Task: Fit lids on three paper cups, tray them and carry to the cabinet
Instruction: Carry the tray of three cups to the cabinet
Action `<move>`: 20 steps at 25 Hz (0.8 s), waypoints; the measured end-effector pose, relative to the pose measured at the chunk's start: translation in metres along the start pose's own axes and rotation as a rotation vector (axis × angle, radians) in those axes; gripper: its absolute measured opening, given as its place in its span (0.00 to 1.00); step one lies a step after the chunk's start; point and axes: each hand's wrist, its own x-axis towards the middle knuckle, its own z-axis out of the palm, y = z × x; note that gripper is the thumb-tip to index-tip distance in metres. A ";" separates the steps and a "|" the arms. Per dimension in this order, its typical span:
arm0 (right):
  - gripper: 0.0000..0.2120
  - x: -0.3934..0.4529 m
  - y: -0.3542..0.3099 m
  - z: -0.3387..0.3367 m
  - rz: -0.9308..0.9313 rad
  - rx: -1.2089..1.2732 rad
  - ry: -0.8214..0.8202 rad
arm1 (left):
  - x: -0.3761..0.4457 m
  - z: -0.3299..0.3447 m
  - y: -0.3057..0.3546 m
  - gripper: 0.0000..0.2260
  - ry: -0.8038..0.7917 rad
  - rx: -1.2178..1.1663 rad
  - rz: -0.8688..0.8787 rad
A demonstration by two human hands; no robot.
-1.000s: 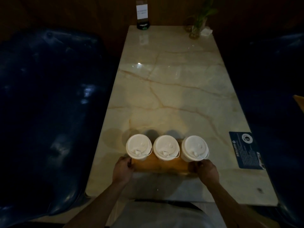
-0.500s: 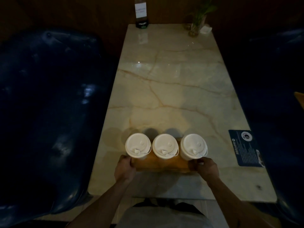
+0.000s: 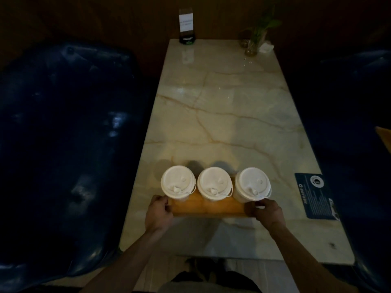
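Observation:
Three white paper cups with lids stand in a row on a wooden tray (image 3: 208,209) near the table's front edge: the left cup (image 3: 178,181), the middle cup (image 3: 214,183) and the right cup (image 3: 251,183). My left hand (image 3: 158,213) grips the tray's left end. The tray's right end is held by my right hand (image 3: 267,212), fingers curled round it. The tray seems raised a little above the marble table (image 3: 232,115).
Dark blue padded seats flank the table, one on the left (image 3: 63,144) and one on the right (image 3: 355,123). A sign stand (image 3: 186,26) and a small plant in a glass (image 3: 254,39) sit at the far end. A dark card (image 3: 315,197) lies near the right edge.
The tray with the three cups has come up slightly and toward me, both hands still holding its ends. My viewpoint has risen, so the floor below the table edge shows.

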 end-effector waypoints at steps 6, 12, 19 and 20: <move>0.14 -0.002 -0.023 -0.012 -0.047 0.004 0.005 | -0.001 -0.018 0.002 0.05 0.060 -0.040 0.019; 0.11 0.001 -0.044 -0.025 -0.156 -0.009 -0.037 | -0.018 -0.030 0.001 0.06 0.128 -0.115 0.014; 0.19 -0.004 -0.062 -0.034 -0.249 -0.072 -0.153 | -0.053 -0.036 -0.004 0.12 0.141 -0.292 -0.066; 0.20 -0.004 -0.064 -0.036 -0.274 -0.103 -0.172 | -0.060 -0.036 -0.004 0.13 0.141 -0.322 -0.094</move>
